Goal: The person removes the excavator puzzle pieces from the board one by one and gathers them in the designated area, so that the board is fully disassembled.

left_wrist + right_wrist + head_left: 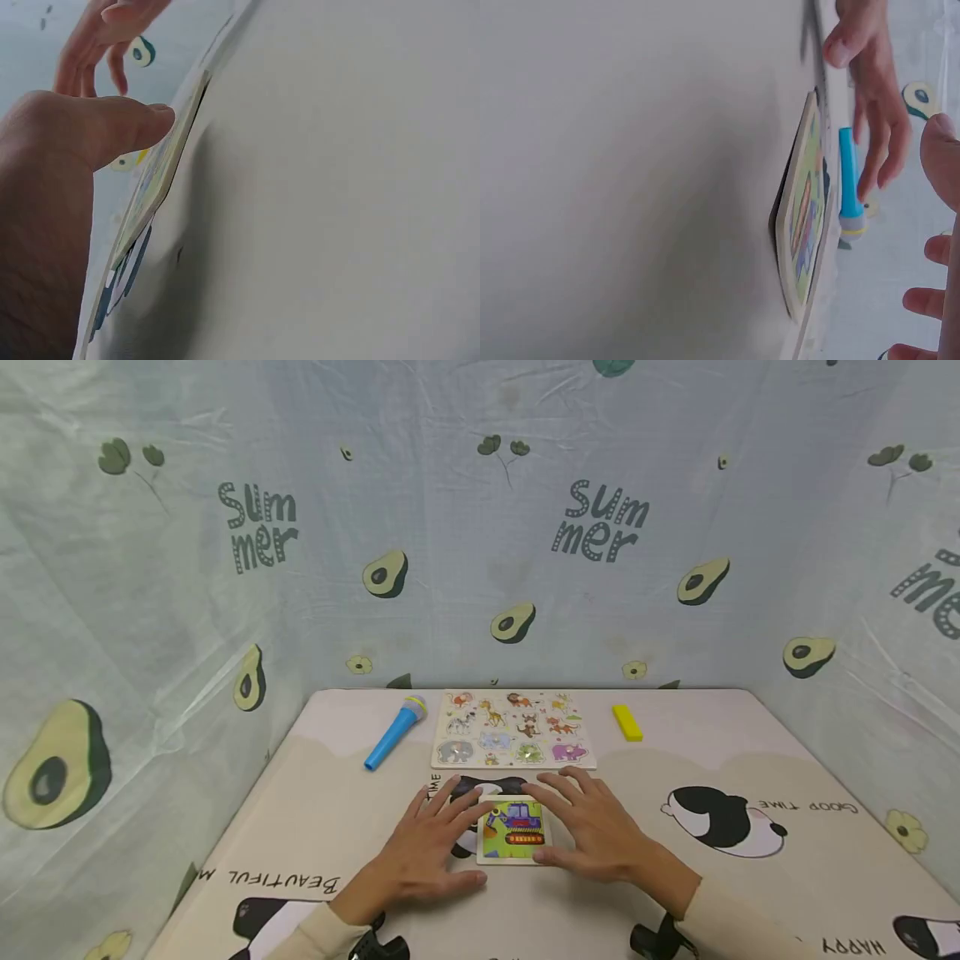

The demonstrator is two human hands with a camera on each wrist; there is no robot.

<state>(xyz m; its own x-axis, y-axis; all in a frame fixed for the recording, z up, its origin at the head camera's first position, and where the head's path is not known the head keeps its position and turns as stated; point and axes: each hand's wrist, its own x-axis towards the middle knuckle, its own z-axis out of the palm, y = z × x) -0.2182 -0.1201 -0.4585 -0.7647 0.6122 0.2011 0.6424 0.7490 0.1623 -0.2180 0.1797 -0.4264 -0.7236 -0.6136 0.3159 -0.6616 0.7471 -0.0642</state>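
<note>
A small square picture puzzle [517,828] in a pale frame lies flat on the table, showing a blue and purple excavator on green. My left hand [435,843] hovers at its left side, its fingers spread and its fingertips over the near-left part of the frame. On the other side my right hand [596,831] is held with spread fingers, its thumb by the lower right corner. Neither hand grips anything. In the right wrist view a gap shows between the puzzle [801,217] and the left hand [874,82].
Behind the puzzle lies a larger board [513,729] of animal pictures. A blue toy microphone [393,735] lies to its left, a yellow block [627,723] to its right. The printed tablecloth [360,810] meets an avocado-patterned curtain [465,527] at the back and sides.
</note>
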